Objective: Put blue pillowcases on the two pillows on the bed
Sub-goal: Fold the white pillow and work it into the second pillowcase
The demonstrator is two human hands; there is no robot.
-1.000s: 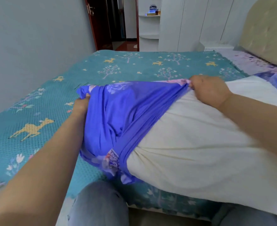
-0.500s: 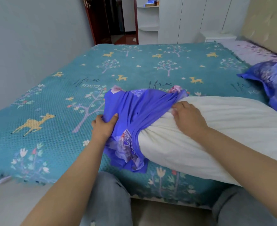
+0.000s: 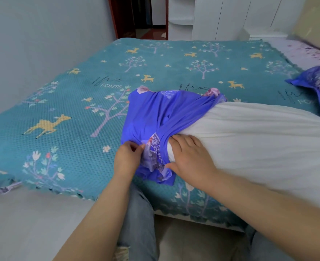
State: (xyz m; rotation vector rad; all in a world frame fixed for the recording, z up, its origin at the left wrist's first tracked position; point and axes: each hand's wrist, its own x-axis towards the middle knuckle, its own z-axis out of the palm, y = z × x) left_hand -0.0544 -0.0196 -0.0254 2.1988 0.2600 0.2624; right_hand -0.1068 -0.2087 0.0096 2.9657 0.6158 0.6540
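Observation:
A white pillow [image 3: 253,140] lies across the near edge of the bed. A blue floral pillowcase [image 3: 155,113] covers only its left end, bunched into folds. My left hand [image 3: 129,159] pinches the pillowcase's near lower edge. My right hand [image 3: 189,157] lies on the pillow's near corner, fingers at the pillowcase hem and thumb on the cloth below. A second pillow [image 3: 319,85] in a blue floral case lies at the right edge near the headboard.
The bed carries a teal bedspread [image 3: 65,117] with deer and trees. A grey wall runs along the left, a beige headboard [image 3: 313,21] stands at the right. White wardrobes [image 3: 230,16] and a doorway are behind the bed. My knees in jeans are below the bed edge.
Both hands moved from the pillowcase's far and left edges down to its near lower corner. The pillow came to rest flatter on the bed, and the view dropped lower.

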